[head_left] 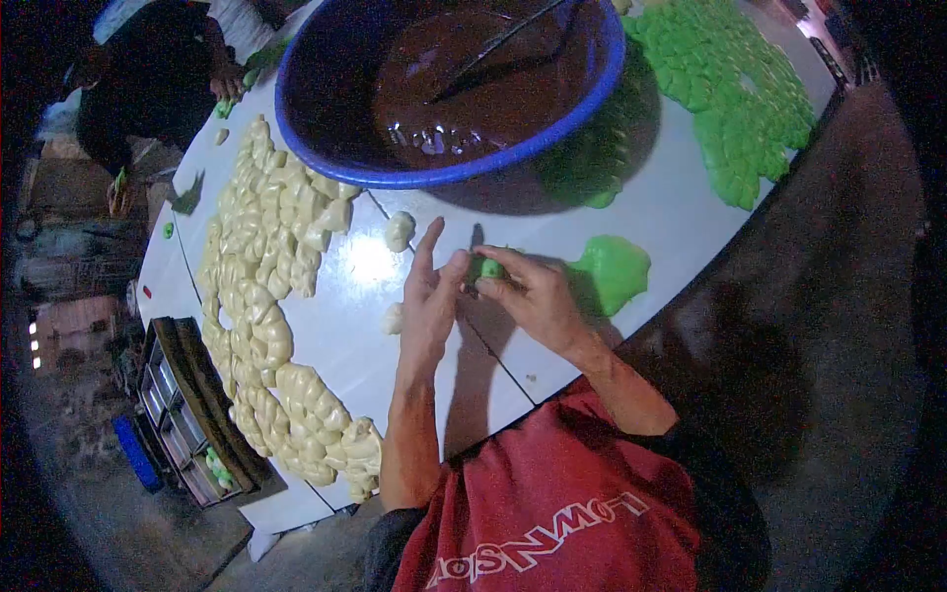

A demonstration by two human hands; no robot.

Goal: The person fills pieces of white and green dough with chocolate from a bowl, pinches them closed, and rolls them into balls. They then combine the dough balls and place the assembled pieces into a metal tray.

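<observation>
Both hands, left (pixel 426 296) and right (pixel 528 296), pinch a small green dough piece (pixel 490 267) between fingertips, raised off the counter (pixel 671 212) just below the blue basin (pixel 449 173), apparently for shaping.

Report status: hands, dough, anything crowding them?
Left hand and right hand pinch a small green dough piece. Green dough lump beside right hand. Blue basin beyond.

Glossy blue plastic basin (pixel 326 138); smooth white tabletop (pixel 651 212).
</observation>
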